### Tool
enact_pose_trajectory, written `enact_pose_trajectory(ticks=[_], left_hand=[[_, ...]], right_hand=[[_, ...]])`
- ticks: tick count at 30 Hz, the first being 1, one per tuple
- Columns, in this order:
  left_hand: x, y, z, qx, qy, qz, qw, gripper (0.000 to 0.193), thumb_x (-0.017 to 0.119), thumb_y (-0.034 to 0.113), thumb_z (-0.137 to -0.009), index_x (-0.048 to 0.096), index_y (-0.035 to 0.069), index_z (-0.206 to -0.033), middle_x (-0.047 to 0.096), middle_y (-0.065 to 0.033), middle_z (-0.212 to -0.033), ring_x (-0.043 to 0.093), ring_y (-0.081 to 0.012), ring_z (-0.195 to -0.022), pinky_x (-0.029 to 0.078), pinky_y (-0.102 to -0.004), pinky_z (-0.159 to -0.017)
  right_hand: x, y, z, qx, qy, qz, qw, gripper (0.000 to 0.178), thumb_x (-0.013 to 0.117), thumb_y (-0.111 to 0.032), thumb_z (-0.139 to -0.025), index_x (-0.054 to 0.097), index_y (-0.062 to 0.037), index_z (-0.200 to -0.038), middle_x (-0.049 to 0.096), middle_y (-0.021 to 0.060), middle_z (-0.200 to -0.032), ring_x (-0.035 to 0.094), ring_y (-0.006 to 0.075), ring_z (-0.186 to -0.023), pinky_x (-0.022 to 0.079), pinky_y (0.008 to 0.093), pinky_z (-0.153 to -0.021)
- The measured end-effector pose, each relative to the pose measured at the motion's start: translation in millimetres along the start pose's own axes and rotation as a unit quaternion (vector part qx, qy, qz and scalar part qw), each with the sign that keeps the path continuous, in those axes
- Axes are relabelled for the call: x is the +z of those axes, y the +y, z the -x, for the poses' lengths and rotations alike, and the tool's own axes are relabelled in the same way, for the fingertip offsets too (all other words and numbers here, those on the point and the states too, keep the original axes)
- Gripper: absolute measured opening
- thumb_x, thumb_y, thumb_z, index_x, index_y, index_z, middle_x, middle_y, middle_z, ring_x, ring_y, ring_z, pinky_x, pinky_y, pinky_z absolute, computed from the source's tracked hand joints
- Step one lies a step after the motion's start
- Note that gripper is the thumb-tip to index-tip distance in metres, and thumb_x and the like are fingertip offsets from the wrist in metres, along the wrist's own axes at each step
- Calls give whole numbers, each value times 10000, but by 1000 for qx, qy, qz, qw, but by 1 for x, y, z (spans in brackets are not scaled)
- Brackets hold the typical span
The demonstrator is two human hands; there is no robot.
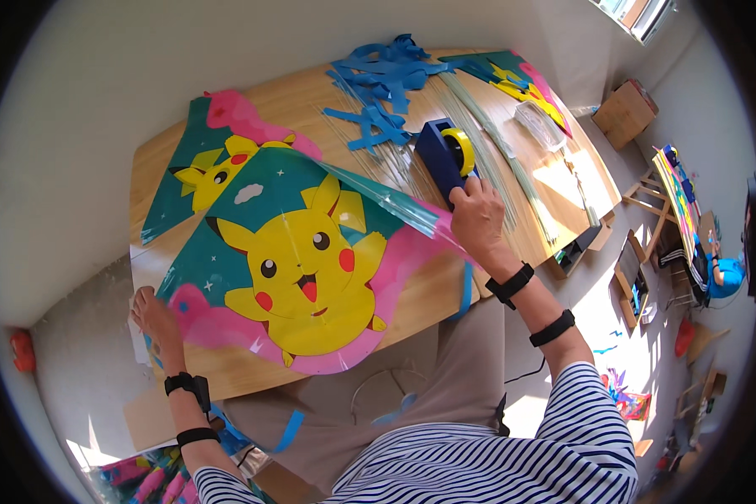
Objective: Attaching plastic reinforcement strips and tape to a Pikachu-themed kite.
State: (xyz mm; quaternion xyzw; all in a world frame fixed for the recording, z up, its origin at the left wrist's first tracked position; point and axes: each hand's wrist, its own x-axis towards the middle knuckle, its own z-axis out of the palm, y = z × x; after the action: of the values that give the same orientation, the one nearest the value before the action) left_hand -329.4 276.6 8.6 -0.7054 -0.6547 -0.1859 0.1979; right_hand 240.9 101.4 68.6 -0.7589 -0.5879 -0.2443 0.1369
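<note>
A thin plastic kite sheet (370, 227), teal and pink with a large yellow cartoon figure, lies before me. Its upper right edge is folded and shiny. My left hand (157, 323) is at the sheet's left corner by the table edge, fingers closed on it. My right hand (479, 220) is over the right corner, with curled fingers against the front end of a dark blue tape dispenser (437, 160). A yellow tape roll (459, 151) sits in the dispenser. Whatever those right fingers hold is hidden.
Another kite sheet (202, 160) lies partly beneath at left; a third (525, 88) is at the far right. Blue ribbons (386, 71), thin rods (483, 126) and a clear plastic tray (539, 126) share the wooden table (269, 88). A cardboard box (626, 113) stands beyond. Another person (725, 273) sits right.
</note>
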Motion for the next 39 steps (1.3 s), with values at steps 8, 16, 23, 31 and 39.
enact_pose_trajectory(ticks=[8,16,23,31,39], left_hand=[[-30,33,84,67,-87,178,978,280,622,3,-817,559,-8,-1089,594,-207,-1103,535,-431,-1108,421,-520,-939],[-89,48,125,-29,-187,227,955,244,635,-24,-791,556,-29,-1022,578,-212,-1044,534,-434,-1027,424,-499,-878],[-81,41,140,-37,-187,209,959,253,633,-36,-793,569,-44,-1038,582,-223,-1042,539,-430,-1013,428,-494,-889],[-89,46,133,-27,-188,226,956,229,622,-40,-792,572,-42,-1016,587,-226,-1053,541,-429,-1004,435,-490,-884],[-119,58,130,-24,-147,258,955,223,639,-51,-785,572,-33,-997,602,-200,-1054,553,-405,-1020,442,-475,-881]], right_hand=[[56,8,-132,-67,-9,-156,986,189,595,-24,-760,712,-26,-909,652,158,-1037,597,362,-1037,487,429,-899],[172,-1,-228,-13,-206,-117,972,243,578,-115,-802,730,-11,-962,648,160,-1175,551,385,-1143,428,476,-980],[211,-9,-256,35,-233,-73,969,286,564,-163,-876,735,2,-1036,563,191,-1341,482,465,-1229,412,468,-1017],[234,48,-274,-54,-170,-44,983,290,611,-211,-895,752,-9,-1048,705,137,-1092,642,351,-1045,504,426,-930],[46,109,-325,224,89,-553,797,289,745,-161,-845,753,23,-1068,723,122,-1034,656,237,-1041,490,340,-939]])
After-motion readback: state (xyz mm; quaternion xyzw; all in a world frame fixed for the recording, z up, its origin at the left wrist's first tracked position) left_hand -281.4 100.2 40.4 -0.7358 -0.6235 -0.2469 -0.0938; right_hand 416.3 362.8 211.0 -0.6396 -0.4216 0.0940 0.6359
